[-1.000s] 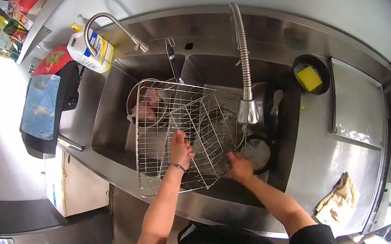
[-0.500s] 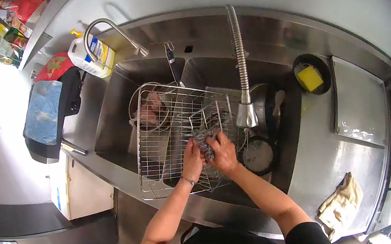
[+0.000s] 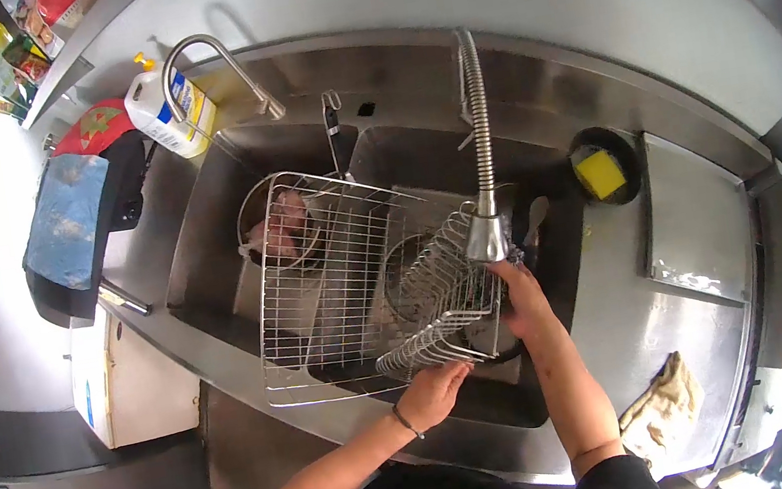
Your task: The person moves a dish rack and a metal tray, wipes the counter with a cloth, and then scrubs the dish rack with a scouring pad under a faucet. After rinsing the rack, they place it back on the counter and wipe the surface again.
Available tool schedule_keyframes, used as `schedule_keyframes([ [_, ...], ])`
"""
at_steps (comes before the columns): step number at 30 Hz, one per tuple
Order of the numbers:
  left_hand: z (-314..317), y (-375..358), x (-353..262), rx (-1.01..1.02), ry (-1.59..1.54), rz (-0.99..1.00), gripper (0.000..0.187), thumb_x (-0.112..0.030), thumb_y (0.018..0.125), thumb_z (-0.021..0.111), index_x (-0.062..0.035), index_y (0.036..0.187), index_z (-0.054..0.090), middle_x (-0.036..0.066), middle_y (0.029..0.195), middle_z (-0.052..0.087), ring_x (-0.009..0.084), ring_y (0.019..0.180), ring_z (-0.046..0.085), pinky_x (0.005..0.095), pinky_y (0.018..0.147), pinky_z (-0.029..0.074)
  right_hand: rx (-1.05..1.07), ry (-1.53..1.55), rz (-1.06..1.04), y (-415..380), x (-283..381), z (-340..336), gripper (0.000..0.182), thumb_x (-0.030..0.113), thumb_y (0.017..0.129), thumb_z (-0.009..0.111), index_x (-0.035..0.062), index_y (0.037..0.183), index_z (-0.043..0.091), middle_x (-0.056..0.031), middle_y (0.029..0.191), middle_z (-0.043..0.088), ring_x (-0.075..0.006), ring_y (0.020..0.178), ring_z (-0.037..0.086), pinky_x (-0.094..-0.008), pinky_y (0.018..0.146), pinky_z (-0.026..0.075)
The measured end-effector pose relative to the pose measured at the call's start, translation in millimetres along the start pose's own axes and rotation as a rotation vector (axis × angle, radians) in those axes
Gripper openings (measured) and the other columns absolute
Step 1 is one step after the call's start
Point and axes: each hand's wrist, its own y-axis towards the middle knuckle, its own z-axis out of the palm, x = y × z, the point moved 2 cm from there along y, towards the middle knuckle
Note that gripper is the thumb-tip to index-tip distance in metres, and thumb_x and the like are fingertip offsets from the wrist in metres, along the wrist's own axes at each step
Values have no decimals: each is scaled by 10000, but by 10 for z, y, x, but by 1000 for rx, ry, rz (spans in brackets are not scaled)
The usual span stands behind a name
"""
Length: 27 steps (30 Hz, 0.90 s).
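A wire dish rack [image 3: 341, 282] with a row of plate dividers [image 3: 441, 340] lies across the double sink. My left hand [image 3: 436, 392] is closed on the rack's near edge, by the end of the dividers. At the rack's right side is my right hand [image 3: 518, 294], just below the spray head [image 3: 486, 237]. A bit of grey steel wool scrubber [image 3: 515, 254] shows past its fingers, which are partly hidden. Under the rack's left part sits a bowl [image 3: 247, 228] with pinkish meat [image 3: 285, 222] in it.
A black pan [image 3: 626, 146] with a yellow sponge [image 3: 600, 174] stands right of the sink, near a metal panel [image 3: 695, 214] and a beige cloth [image 3: 662, 411]. The curved faucet [image 3: 226, 55] and a white jug [image 3: 159, 112] are at back left. Dark cookware lies beneath the rack's right side.
My hands have parted from around the scrubber. The left moved down to the rack's near edge, the right moved out to its right side. The rack's dividers now stand in view.
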Motion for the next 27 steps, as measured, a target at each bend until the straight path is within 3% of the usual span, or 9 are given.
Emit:
schedule_keyframes([
  [3, 112, 25, 8, 182, 163, 108, 270, -140, 844, 545, -114, 1113, 558, 157, 1058, 571, 332, 983, 534, 408, 838, 434, -33, 71, -22, -193, 67, -83, 327, -17, 711, 504, 9, 1037, 501, -126, 864, 586, -246, 682, 603, -393, 533, 520],
  [7, 111, 2, -131, 186, 674, 257, 515, -106, 792, 607, -210, 1270, 448, 88, 1271, 439, 304, 1246, 318, 477, 990, 316, 2, 135, -265, -463, 82, -118, 361, -48, 647, 450, -11, 998, 524, -125, 808, 594, -237, 632, 593, -327, 483, 506],
  [11, -134, -152, -142, 200, 347, 366, 388, -109, 798, 597, -170, 1177, 540, 138, 1276, 444, 307, 1190, 418, 408, 968, 363, -154, 147, -275, -545, 91, -396, 431, -1, 634, 454, 32, 1062, 492, -120, 855, 576, -237, 646, 577, -341, 497, 509],
  [14, -645, -251, -43, -219, 248, 182, 155, -86, 788, 594, -40, 934, 577, 103, 925, 637, 247, 900, 606, 320, 788, 475, -81, 154, -223, -364, -2, -813, 397, 25, 610, 455, -15, 1000, 514, -132, 796, 576, -251, 615, 576, -347, 483, 497],
  [15, -809, -158, 16, -489, 317, 146, 189, -92, 794, 595, -41, 974, 566, 98, 953, 617, 203, 847, 599, 278, 729, 472, -53, 145, -191, -438, 68, -777, 340, 49, 591, 446, -32, 909, 532, -131, 726, 570, -248, 575, 561, -338, 461, 476],
  [17, -1062, 39, 198, -641, 28, -99, 323, -138, 822, 594, -40, 1117, 507, 71, 1086, 550, 170, 822, 557, 302, 737, 455, -23, 155, -163, -256, -89, -939, 308, 101, 584, 447, -18, 852, 541, -110, 667, 548, -225, 531, 527, -313, 439, 433],
  [20, -1382, 322, 374, -535, -97, -159, 396, -213, 864, 543, -74, 1226, 460, 105, 1158, 525, 180, 966, 537, 303, 803, 439, 66, 200, -81, -134, -153, -862, 246, 146, 558, 443, 12, 739, 542, -79, 593, 508, -200, 473, 468, -286, 414, 373],
  [22, -1388, 387, 341, 30, -982, -532, 462, -304, 895, 482, -97, 1300, 404, 146, 1227, 493, 188, 1103, 483, 302, 861, 420, 105, 273, -61, 5, -225, -848, 229, 148, 544, 442, 17, 707, 535, -79, 589, 503, -206, 465, 469, -291, 404, 368],
  [27, -1671, 411, 477, 381, -828, -628, 524, -279, 908, 472, -99, 1363, 283, 196, 1293, 427, 296, 1174, 462, 430, 882, 459, 65, 184, 62, 252, -410, -867, 212, 122, 510, 447, -5, 650, 544, -117, 596, 524, -261, 483, 482, -345, 484, 425],
])
